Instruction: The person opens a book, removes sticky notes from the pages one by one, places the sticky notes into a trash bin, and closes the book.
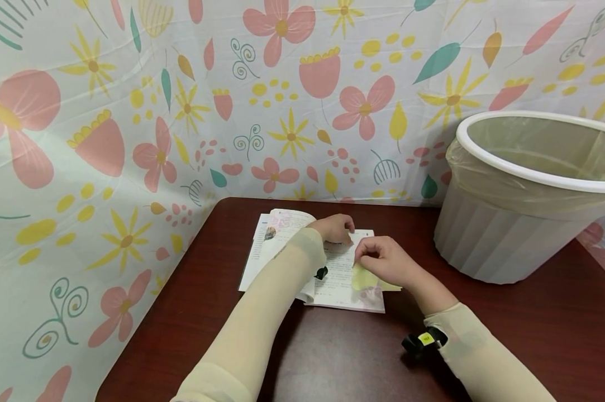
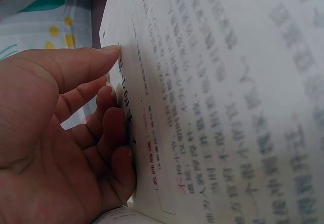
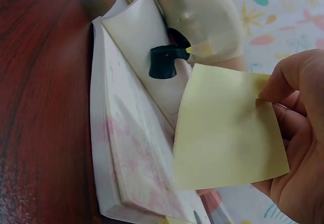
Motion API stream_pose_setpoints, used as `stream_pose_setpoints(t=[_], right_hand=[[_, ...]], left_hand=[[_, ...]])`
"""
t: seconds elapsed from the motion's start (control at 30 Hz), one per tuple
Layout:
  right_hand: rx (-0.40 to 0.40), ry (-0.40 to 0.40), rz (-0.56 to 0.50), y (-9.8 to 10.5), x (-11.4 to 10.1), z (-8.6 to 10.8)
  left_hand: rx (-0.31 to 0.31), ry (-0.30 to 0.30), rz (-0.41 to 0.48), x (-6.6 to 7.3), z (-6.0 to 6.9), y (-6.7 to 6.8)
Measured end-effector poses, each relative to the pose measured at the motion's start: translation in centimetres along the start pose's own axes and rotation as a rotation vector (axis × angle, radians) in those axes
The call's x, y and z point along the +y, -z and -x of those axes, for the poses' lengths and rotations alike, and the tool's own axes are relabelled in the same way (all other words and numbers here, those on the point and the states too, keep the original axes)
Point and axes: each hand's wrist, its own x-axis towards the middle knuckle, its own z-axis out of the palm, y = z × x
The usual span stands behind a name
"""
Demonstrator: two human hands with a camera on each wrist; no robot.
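An open book point(image 1: 332, 287) with printed text lies on the table. My left hand point(image 1: 335, 228) rests on its right-hand page near the top. In the left wrist view, the fingertips touch the printed page point(image 2: 202, 107) and the fingers are loosely bent. Between thumb and fingers, my right hand point(image 1: 389, 261) pinches a yellow sticky note point(image 3: 228, 133) by one edge. The note hangs over the lower right part of the book. Another piece of yellow paper point(image 1: 390, 287) shows at the book's right edge, partly hidden by the hand.
A grey waste bin point(image 1: 488, 234) with a white rim and a plastic liner stands on the right of the dark red-brown table point(image 1: 327, 352). Flower-patterned cloth point(image 1: 292, 111) hangs behind and to the left. Black camera mounts point(image 1: 423, 341) sit on both wrists.
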Motion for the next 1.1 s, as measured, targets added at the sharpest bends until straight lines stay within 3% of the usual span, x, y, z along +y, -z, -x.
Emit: stream_pose_setpoints(t=[0.23,0.47,0.7,0.87,1.0,1.1], right_hand=[[0.054,0.036,0.021,1.0,-1.2,0.3],[0.100,0.086,-0.003,3.5,-3.8,0.6],[0.100,0.176,0.094,7.8,-7.6,0.3],[0.063,0.285,0.154,12.1,-10.7,-0.3],[0.043,0.326,0.020,16.1,-13.1,-1.2],[0.091,0.309,-0.137,19.2,-14.8,-1.9]], left_hand=[[0.007,0.022,0.013,0.1,-0.2,-0.3],[-0.009,0.017,0.033,0.3,-0.2,-0.3],[-0.018,-0.022,0.006,0.2,-0.1,-0.3],[-0.021,0.008,0.021,0.3,0.2,-0.2],[-0.023,0.017,0.024,0.3,0.3,-0.1],[-0.022,0.009,0.021,0.4,0.4,0.0]])
